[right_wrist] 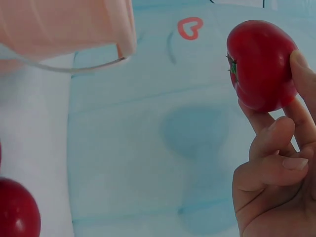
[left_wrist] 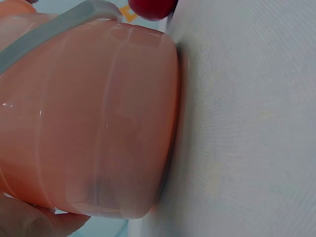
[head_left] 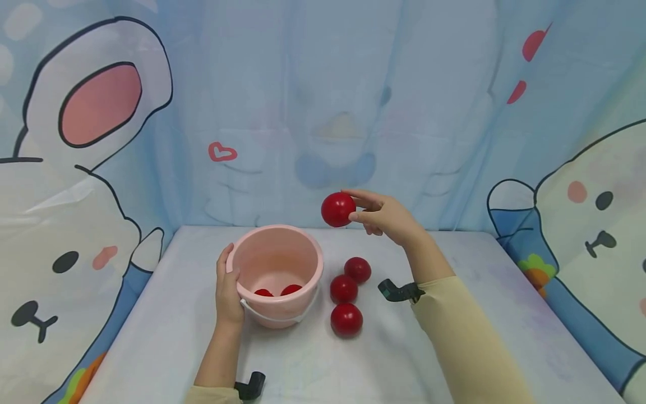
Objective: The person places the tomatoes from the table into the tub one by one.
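Observation:
My right hand (head_left: 381,215) pinches a red tomato (head_left: 338,210) between thumb and fingertips, up in the air to the right of the bucket and above its rim. Its green calyx shows in the right wrist view, where the other fingers of the right hand (right_wrist: 276,173) are curled beside it. A pink bucket (head_left: 275,306) stands upright on the table, its white handle (head_left: 272,320) hanging down in front. Two tomatoes (head_left: 291,289) lie partly visible inside. My left hand (head_left: 228,292) grips the bucket's left side near the rim.
Three more tomatoes (head_left: 344,289) lie in a row on the white tabletop (head_left: 404,348), just right of the bucket. A blue curtain (head_left: 424,112) with cartoon figures hangs behind the table and along both sides.

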Demonstrator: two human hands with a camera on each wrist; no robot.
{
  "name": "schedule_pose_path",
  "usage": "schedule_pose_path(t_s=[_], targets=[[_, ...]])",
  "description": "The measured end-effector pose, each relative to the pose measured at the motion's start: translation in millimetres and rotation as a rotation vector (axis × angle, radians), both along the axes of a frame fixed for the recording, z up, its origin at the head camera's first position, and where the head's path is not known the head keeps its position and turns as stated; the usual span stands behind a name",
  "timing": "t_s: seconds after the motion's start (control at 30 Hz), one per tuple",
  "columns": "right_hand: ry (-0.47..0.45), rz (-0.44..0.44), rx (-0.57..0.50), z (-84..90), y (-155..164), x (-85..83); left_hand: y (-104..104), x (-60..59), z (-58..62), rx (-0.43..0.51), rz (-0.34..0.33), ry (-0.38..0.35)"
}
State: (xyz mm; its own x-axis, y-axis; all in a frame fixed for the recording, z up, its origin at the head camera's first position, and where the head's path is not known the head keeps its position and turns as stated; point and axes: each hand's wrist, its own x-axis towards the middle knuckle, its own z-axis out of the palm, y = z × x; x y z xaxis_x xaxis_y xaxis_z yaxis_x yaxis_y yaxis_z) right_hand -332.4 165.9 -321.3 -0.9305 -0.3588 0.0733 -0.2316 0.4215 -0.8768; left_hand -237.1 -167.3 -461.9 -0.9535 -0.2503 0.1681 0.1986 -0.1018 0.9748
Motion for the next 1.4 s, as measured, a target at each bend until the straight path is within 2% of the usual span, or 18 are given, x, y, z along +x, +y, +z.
schedule_pose_path(t_s=[0.23, 0.6, 0.77, 1.07, 1.23, 1.4], targets=[[-0.017, 0.097, 0.065, 8.9, -29, -9.8, 0, -0.6, -0.7, 0.004, -0.005, 0.011], [-0.076, 0.259, 0.1, 5.3, -82, -23.8, 2, 0.0, 3.0, -0.011, -0.001, -0.008], [-0.111, 0.307, 0.196, 2.7, -106, -28.1, 5, 1.2, 3.8, -0.03, -0.006, -0.027], [-0.156, 0.466, 0.37, -6.4, -154, -32.4, 4, 1.0, 5.1, -0.02, 0.0, -0.029], [-0.246, 0.47, 0.42, -15.7, -173, -29.6, 6, -0.3, 4.8, -0.015, -0.004, -0.016], [-0.275, 0.472, 0.485, -21.0, -181, -27.3, 9, -2.3, 3.5, -0.017, -0.014, -0.008]])
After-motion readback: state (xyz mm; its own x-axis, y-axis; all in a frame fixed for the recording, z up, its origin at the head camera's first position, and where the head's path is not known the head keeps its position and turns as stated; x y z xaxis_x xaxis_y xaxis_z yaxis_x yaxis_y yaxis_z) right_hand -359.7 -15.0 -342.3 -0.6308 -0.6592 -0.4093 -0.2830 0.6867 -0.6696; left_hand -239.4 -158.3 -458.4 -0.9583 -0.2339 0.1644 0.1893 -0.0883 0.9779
